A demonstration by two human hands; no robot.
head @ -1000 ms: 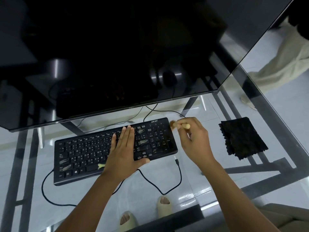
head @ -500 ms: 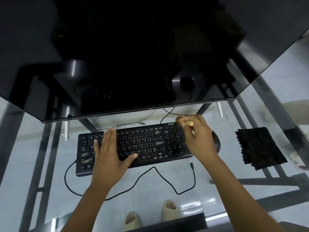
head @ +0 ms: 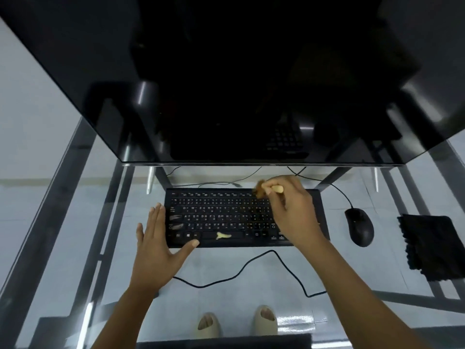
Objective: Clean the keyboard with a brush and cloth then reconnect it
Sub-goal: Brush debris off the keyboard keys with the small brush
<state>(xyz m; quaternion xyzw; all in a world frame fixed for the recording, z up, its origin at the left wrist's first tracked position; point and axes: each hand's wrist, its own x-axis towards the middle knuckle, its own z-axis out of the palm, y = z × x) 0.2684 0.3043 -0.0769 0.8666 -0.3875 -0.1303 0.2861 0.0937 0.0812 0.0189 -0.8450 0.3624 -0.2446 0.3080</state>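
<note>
The black keyboard (head: pixel 226 217) lies with its long axis parallel to the glass tabletop's (head: pixel 251 273) near edge. The right hand (head: pixel 294 212) grips a small brush (head: pixel 266 189), bristles blurred, at the keyboard's far edge. The left hand (head: pixel 156 250) lies open and flat at its left end, hiding that corner.

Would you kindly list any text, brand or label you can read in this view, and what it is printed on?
No word or brand reads with certainty.
Keyboard: single key legends such as "A", "S", "D", "F", "G" in the home row are faintly legible; the remaining legends and small symbols are too blurred.
Mouse, cloth, monitor: no text visible.
</note>
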